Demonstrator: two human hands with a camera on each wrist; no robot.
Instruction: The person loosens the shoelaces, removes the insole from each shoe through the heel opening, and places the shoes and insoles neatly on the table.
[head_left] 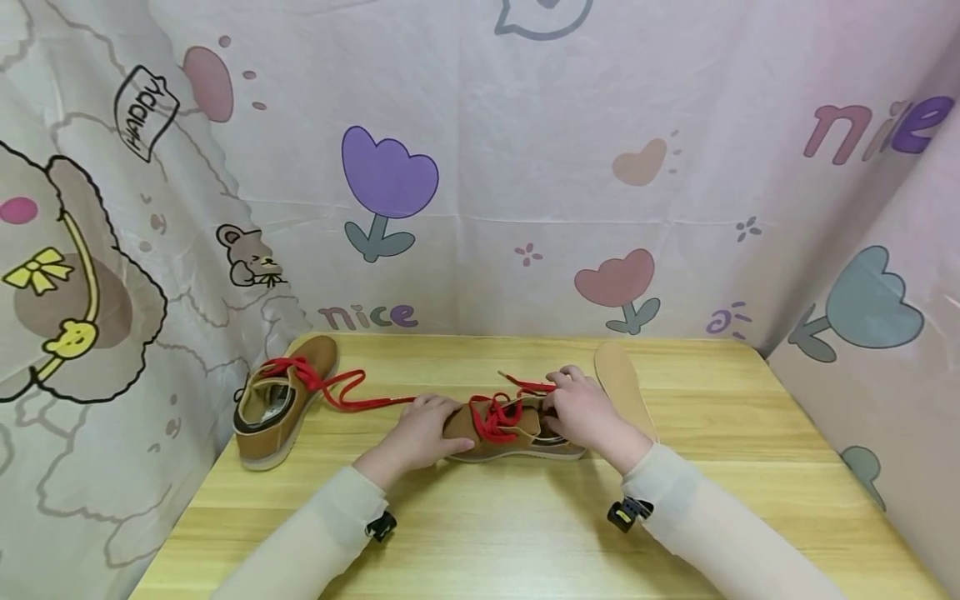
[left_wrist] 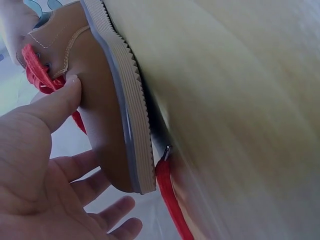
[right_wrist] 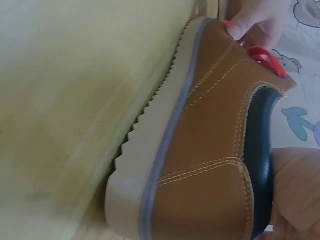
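A brown lace-up shoe (head_left: pixel 517 447) stands on its sole on the table, toe toward the left. My left hand (head_left: pixel 423 433) grips its toe, the thumb (left_wrist: pixel 62 102) on the near side and the fingers round the front. Red shoelaces (head_left: pixel 497 419) lie in loops over its tongue, and one end trails off behind the shoe. My right hand (head_left: pixel 588 410) is at the shoe's opening, by the dark-lined collar (right_wrist: pixel 260 150). The right fingertips are hidden down by the opening, so I cannot tell what they hold.
A matching brown shoe (head_left: pixel 273 417) stands at the table's left edge, its red lace (head_left: pixel 360 406) stretching toward my left hand. A flat tan insole (head_left: pixel 626 383) lies behind my right wrist. Printed curtains (head_left: pixel 480 167) enclose the wooden table (head_left: pixel 510 533) at the back and sides.
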